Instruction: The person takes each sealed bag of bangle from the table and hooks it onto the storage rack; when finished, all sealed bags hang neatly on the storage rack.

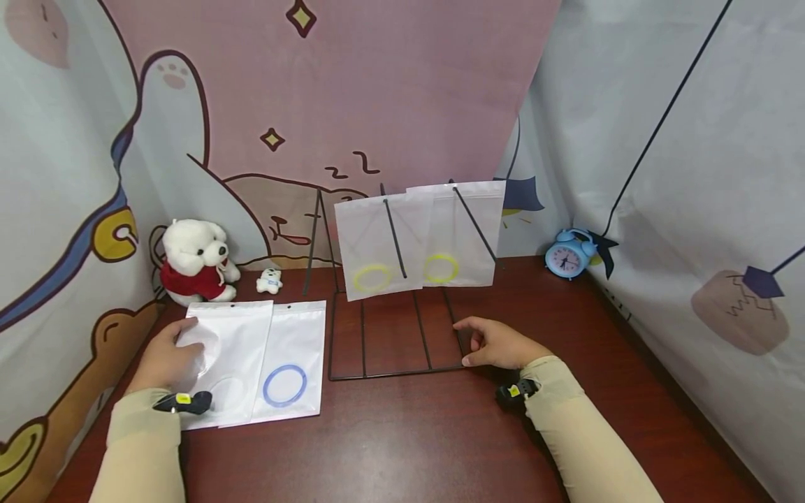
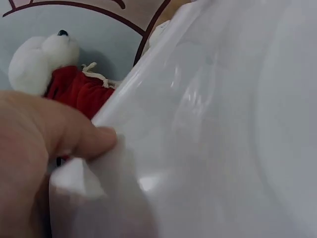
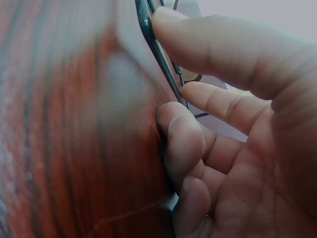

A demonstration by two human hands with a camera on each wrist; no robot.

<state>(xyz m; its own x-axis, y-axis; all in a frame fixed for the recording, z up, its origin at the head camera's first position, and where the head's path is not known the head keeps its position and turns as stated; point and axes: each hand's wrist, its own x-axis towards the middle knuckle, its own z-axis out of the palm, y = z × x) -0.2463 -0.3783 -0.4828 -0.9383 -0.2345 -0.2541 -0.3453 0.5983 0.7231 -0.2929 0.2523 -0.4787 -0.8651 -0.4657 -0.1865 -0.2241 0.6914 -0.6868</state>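
Two flat white zip bags lie overlapping on the table's left. My left hand pinches the left edge of the upper white bag, which has a pale ring on it; in the left wrist view that bag's edge lifts off the table. A blue ring marks the lower bag. At its front right corner, my right hand holds the black wire rack with thumb and curled index finger. Two white bags with yellow rings, one left and one right, hang on the rack's prongs.
Behind the flat bags sits a white plush bear in red, beside a tiny white bear figure. A blue alarm clock stands at the back right. Printed cloth walls enclose the brown table.
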